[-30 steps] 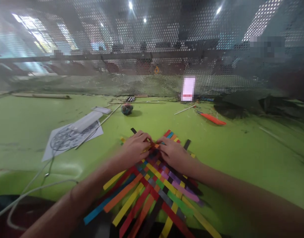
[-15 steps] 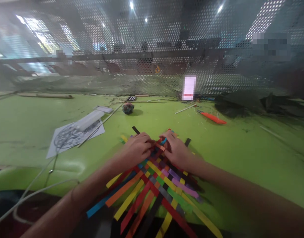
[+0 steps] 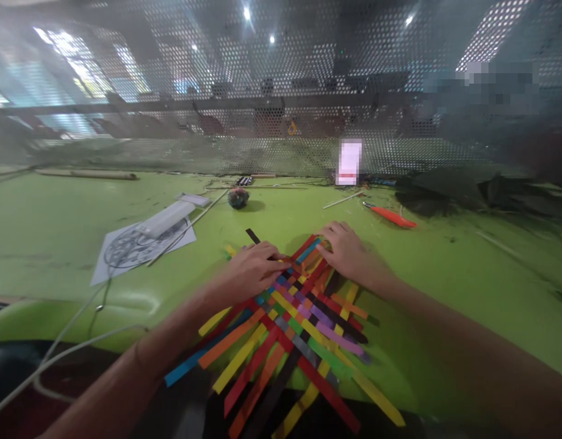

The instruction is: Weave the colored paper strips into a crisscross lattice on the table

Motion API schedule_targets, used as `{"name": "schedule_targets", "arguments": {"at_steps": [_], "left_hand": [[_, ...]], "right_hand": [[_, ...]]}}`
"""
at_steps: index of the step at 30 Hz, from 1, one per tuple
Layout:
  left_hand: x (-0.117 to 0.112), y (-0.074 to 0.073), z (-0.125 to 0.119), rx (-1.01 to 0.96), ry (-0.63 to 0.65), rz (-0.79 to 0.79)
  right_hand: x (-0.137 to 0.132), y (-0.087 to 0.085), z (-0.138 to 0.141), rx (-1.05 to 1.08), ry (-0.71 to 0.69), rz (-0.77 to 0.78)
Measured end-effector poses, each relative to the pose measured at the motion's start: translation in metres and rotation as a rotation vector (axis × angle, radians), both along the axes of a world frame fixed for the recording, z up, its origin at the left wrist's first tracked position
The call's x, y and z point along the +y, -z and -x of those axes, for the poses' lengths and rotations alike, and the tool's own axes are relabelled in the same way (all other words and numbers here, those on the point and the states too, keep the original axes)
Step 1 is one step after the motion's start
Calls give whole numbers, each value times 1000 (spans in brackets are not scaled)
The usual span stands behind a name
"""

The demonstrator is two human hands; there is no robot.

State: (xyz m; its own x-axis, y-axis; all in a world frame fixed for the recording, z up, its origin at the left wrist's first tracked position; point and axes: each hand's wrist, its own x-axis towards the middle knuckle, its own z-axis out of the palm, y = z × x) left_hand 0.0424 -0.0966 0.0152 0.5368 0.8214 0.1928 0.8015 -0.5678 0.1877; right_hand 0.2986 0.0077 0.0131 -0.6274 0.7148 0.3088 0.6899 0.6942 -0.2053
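Observation:
A mat of woven coloured paper strips [image 3: 292, 305] lies on the green table in front of me, its loose ends fanning out towards me and to the right. My left hand [image 3: 257, 268] rests over its upper left part, fingertips pinched on the weave near the middle. At the far right corner my right hand [image 3: 347, 250] has its thumb and fingers closed at the upper ends of the strips, by a red strip [image 3: 304, 246] and a blue strip [image 3: 309, 250]. The exact strip under those fingertips is partly hidden. A black strip end [image 3: 252, 236] sticks out beyond my left hand.
A printed sheet [image 3: 180, 236] lies at left under a white object [image 3: 168, 218], with a cord nearby. Farther back are a dark round ball [image 3: 238, 197], an orange-handled tool [image 3: 393, 216], thin sticks and dark leaves [image 3: 445, 192]. A perforated screen [image 3: 262, 143] rises behind.
My right hand has moved right and away from my left hand, uncovering more red, blue and orange strips between them. The left hand stays nearly in place on the weave.

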Motion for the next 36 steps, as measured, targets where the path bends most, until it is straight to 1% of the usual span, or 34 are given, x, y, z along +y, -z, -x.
{"name": "schedule_targets", "arguments": {"at_steps": [4,9,13,17,22,27,32,36], "left_hand": [[1,-1,-1,-4,-1,22],[1,-4,-3,-20,-7,31],[1,-6,-3,-3,-9,19],[2,-3,-1,-24,3,10],[5,-1,3,-110,38,14],[8,-1,8,-222,3,28],[11,3,11,-263,-21,24],[12,5,12,-301,-16,20]], "right_hand": [[-2,0,1,-109,-7,41],[-7,-2,2,-150,1,38],[-8,2,3,-142,18,19],[-6,5,3,-136,31,7],[-7,6,2,-124,16,-12],[-8,8,2,-83,-1,-6],[-6,13,3,-60,-5,-14],[-5,13,2,-5,-45,2]]}}
